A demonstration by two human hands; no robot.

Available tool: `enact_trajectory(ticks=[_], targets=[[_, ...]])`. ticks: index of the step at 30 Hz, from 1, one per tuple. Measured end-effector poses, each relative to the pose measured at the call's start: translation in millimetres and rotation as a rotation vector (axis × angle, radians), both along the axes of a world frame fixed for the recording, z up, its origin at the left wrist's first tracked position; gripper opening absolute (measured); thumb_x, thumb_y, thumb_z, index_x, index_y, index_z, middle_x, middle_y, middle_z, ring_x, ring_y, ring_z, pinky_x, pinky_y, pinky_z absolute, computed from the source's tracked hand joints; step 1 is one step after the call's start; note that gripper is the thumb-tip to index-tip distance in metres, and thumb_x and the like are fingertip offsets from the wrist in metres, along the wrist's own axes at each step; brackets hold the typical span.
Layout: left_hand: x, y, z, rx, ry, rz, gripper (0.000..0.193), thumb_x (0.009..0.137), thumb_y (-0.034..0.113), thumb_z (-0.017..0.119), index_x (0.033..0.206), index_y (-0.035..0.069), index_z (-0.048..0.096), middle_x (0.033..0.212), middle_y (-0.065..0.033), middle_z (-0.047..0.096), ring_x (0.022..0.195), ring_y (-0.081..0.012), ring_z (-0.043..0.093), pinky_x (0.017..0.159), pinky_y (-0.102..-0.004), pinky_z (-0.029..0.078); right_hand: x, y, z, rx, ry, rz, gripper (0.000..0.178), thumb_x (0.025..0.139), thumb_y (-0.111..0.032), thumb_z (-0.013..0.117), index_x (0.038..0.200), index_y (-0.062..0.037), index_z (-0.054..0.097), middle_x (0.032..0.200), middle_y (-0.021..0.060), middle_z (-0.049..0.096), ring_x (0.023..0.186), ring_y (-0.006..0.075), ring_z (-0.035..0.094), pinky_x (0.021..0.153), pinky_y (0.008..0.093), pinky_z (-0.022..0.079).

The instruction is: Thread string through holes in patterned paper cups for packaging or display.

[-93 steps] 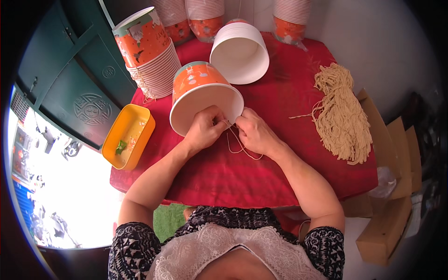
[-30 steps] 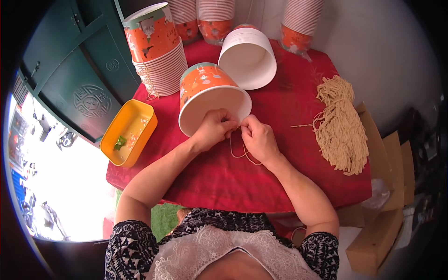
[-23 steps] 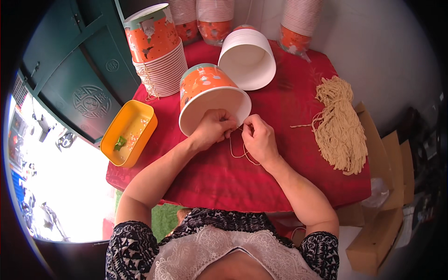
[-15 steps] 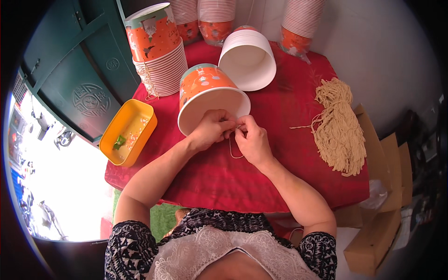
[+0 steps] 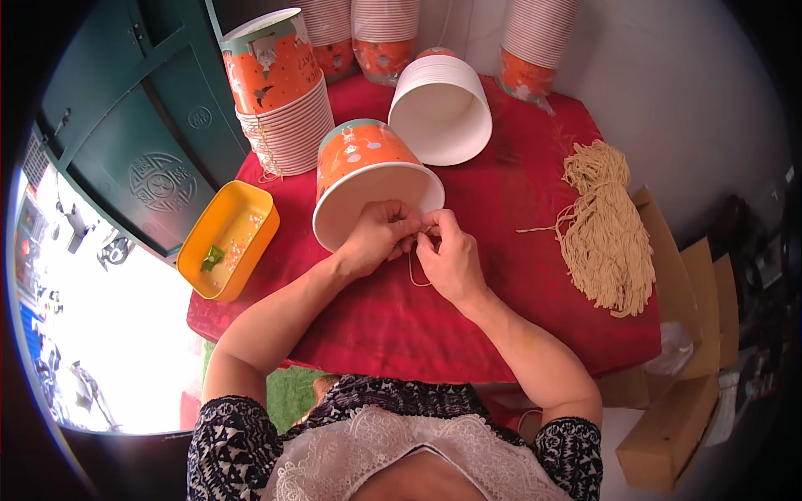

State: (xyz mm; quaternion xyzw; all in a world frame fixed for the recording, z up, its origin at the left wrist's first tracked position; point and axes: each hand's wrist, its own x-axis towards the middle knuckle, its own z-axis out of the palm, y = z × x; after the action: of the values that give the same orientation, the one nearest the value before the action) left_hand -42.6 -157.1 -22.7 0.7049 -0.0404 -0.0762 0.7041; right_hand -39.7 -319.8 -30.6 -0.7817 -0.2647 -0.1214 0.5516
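An orange paper bucket (image 5: 365, 155) with a white rim lies tilted on its side, its mouth facing me. At the lower right of that rim, my left hand (image 5: 373, 237) is closed in a pinch on a thin beige string (image 5: 416, 283). My right hand (image 5: 451, 257) touches the left one, its thumb and fingertips pinched on the same string. Below the fingers, a loop of string hangs over the red cloth. The exact point where the string meets the rim is hidden by my fingers.
Left of the bucket are a yellow tray (image 5: 244, 269) with small bits and a tall bucket stack (image 5: 271, 71). Behind lies a white-mouthed bucket stack (image 5: 443, 117). A bundle of beige strings (image 5: 607, 242) rests on the right of the red tablecloth (image 5: 518, 284). Cardboard boxes (image 5: 668, 434) stand beyond.
My hands keep pinching the string at the rim, with only slight finger movement. The bucket sits slightly lower and further left in the view.
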Motion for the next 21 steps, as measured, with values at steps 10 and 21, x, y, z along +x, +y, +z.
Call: enact_trajectory(ticks=[10,21], targets=[[-3,-5,8,-0.034,-0.011,0.013,0.015,0.096,0.012,0.055,0.088,0.000,0.058,0.069,-0.0057,0.057,0.050,-0.0091,0.046,0.045,-0.0209,0.035,11,-6,-10,-0.123,-0.099,-0.010,0.012,0.089,-0.002,0.057,0.098,-0.0013,0.050,0.077,0.0201,0.064,0.072,0.0389,0.066,0.060,0.0463,0.052],[-4,-5,4,-0.080,-0.010,0.032,0.016,0.097,0.013,0.053,0.090,-0.001,0.058,0.068,-0.0066,0.058,0.049,-0.0108,0.048,0.045,-0.0220,0.038,8,-7,-2,-0.183,-0.103,0.026,0.007,0.089,-0.001,0.059,0.093,0.0006,0.054,0.073,0.0182,0.064,0.068,0.0330,0.068,0.056,0.0415,0.051]])
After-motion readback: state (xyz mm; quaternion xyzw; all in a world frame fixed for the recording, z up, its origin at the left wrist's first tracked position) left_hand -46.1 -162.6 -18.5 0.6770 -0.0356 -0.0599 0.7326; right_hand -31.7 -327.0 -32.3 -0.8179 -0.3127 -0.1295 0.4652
